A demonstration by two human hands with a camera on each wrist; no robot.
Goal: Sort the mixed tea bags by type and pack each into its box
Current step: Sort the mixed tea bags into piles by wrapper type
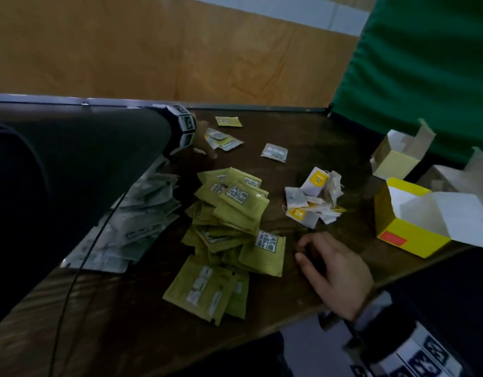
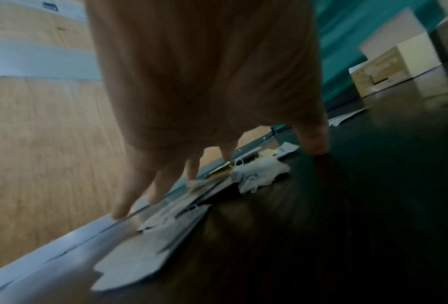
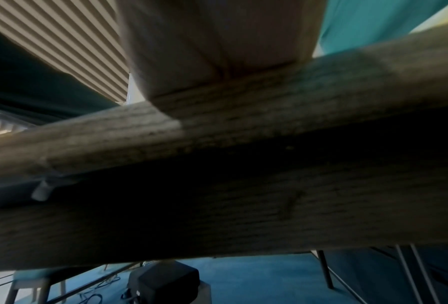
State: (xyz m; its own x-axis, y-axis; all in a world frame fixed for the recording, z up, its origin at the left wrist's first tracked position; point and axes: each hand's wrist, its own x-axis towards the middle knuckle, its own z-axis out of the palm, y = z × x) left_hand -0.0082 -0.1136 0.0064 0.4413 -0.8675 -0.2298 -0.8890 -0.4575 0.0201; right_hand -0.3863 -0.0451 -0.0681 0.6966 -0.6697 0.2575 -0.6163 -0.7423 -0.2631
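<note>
Looking down from the head view, a dark brown wooden counter (image 1: 330,148) carries the tea bags in several groups. A heap of olive-green square paper sachets (image 1: 229,227) lies in the middle. At its left, a pile of pale grey-white sachets (image 1: 142,213) is partly hidden under the dark sleeve of the left arm. At its right sits a small cluster of loose white tea bags with yellow tags (image 1: 313,197). Farther back, a few mixed sachets (image 1: 224,140) lie scattered near the far edge. The left hand (image 1: 205,140) reaches to these far sachets; its fingers point down, but here I cannot tell if they touch one. The right hand (image 1: 332,270) rests flat on the counter near its front edge, just beside the green heap, fingers relaxed and holding nothing. An open yellow cardboard box with white inside (image 1: 414,221) stands at the right, and a second open pale yellow box (image 1: 395,159) stands behind it.

From the left wrist view, the left hand (image 2: 204,82) hangs above the counter with its grip spread, the fingers (image 2: 129,191) straight and apart, over blurred white sachets (image 2: 152,236).

From the right wrist view, only the heel of the right hand (image 3: 212,51) shows, pressed on the counter's edge (image 3: 243,123).
</note>
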